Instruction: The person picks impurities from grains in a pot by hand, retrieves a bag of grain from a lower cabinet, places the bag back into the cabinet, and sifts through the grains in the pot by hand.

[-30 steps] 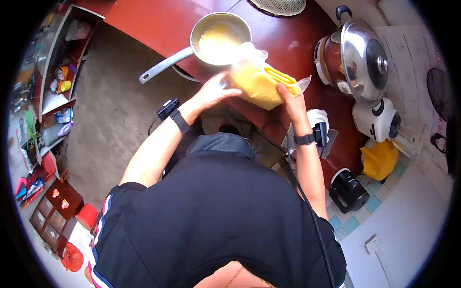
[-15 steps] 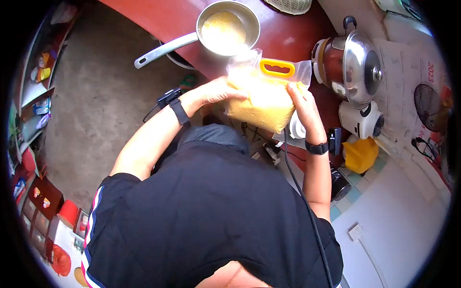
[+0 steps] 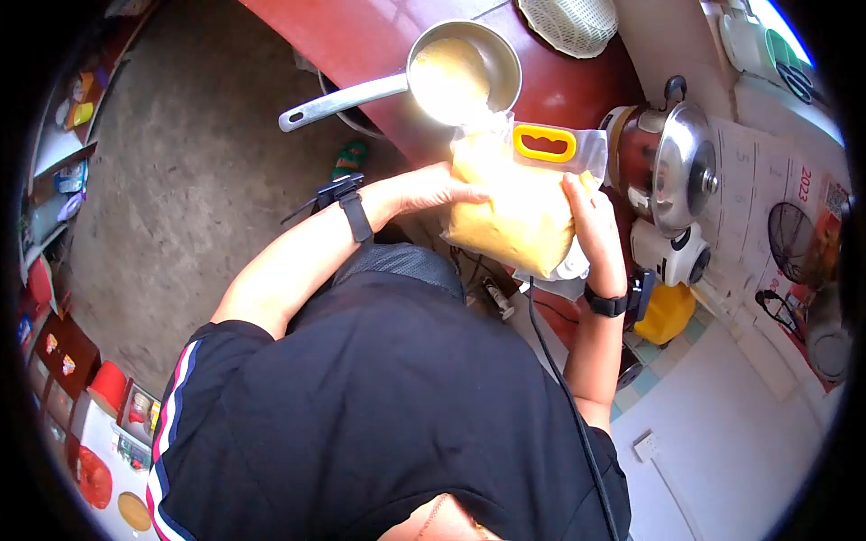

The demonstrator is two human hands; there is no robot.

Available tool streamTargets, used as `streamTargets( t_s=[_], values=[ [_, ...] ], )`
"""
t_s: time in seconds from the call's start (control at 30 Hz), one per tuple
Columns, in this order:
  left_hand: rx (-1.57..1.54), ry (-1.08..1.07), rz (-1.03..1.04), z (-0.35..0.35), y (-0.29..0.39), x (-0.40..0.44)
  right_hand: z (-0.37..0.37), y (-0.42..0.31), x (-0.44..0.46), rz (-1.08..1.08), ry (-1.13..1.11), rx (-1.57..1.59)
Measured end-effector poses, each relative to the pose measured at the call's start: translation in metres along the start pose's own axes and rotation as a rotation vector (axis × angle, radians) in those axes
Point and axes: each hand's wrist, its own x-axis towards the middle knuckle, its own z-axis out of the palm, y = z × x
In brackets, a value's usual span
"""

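A clear plastic bag of fine yellow grain (image 3: 519, 221) is held tilted between both my hands, its yellow carry handle (image 3: 544, 142) on the upper side. My left hand (image 3: 442, 189) grips the bag's left side, with the thumb across the front. On the right side, my right hand (image 3: 595, 216) is wrapped round it. The bag's upper left corner meets the near rim of a metal saucepan (image 3: 510, 68). Yellow grain (image 3: 451, 70) lies inside that pan. Glare hides whether grain is flowing at the corner.
The saucepan stands on a red tabletop (image 3: 361, 41), its long handle (image 3: 343, 102) pointing left past the edge. A white woven basket (image 3: 573, 22) sits farther back. To the right are a lidded metal pot (image 3: 683, 167) and a white appliance (image 3: 667, 251). A black cable (image 3: 568, 388) hangs beside my right arm.
The camera view has shifted, so the pan, bag and hands appear farther right and slightly lower. Both hands keep their hold, and the bag's corner stays at the pan's rim.
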Motion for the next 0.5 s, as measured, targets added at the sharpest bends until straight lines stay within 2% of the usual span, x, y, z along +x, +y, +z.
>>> streamTargets(
  t_s=[0.5],
  values=[
    [-0.088, -0.070, -0.035, -0.002, -0.001, 0.006, -0.009, -0.033, -0.001, 0.101, 0.005, -0.042]
  ],
)
